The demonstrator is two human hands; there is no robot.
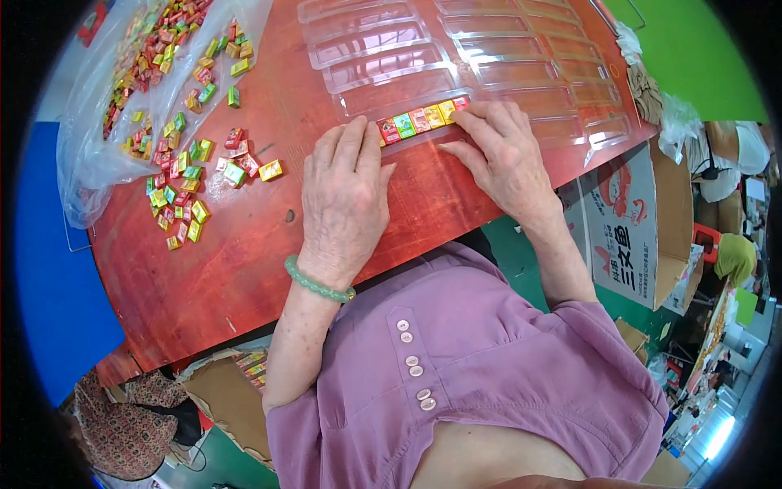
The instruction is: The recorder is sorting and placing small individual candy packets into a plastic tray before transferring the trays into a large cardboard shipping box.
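A clear plastic tray [383, 61] with long slots lies on the red-brown table [244, 261]. Its nearest slot holds a row of small wrapped candies [419, 120] in red, green, orange and yellow. My left hand [344, 200], with a green bead bracelet at the wrist, rests flat on the table, fingertips touching the left end of the row. At the row's right end my right hand [501, 155] presses with spread fingers. Neither hand grips anything.
Loose wrapped candies [191, 175] are scattered at the left, spilling from a clear plastic bag [122, 90]. A second clear tray [538, 57] lies at the right. A cardboard box [635, 220] stands beside the table's right edge; another sits under the table.
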